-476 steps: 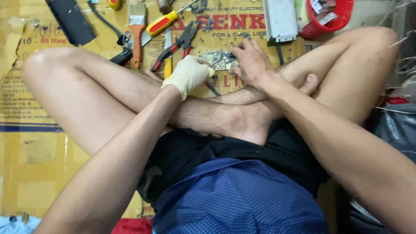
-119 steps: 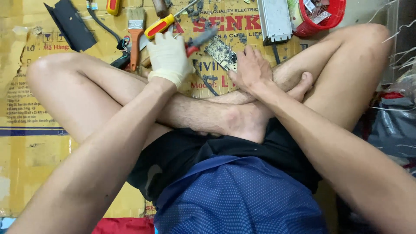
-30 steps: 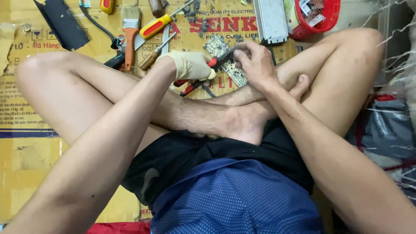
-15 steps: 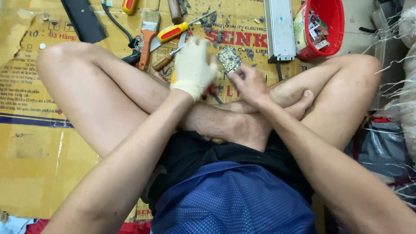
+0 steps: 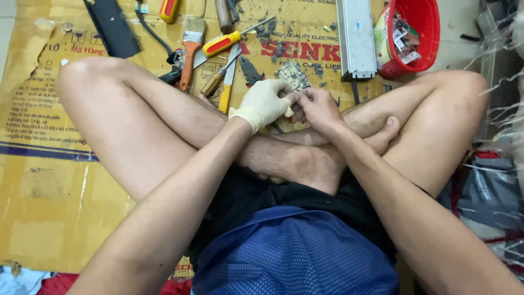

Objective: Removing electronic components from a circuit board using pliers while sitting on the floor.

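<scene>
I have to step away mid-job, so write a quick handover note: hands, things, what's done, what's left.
Left hand, gloved, and bare right hand meet fingertip to fingertip over the crossed legs; whether they pinch something small cannot be told.
Circuit board lies on the cardboard just beyond them, debris scattered around it.
Screwdriver, brush, red basket of scraps lie ahead.
Done: board seems partly stripped. Left: probably more stripping.

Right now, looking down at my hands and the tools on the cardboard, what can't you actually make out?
- Head view: whatever the gloved left hand and bare right hand pinch between them is covered by the fingers.
- The circuit board is partly covered by the hands; its parts are too small to tell.
- The red-handled tool is cut off by the top edge.
- The red basket holds scraps too small to tell.
</scene>
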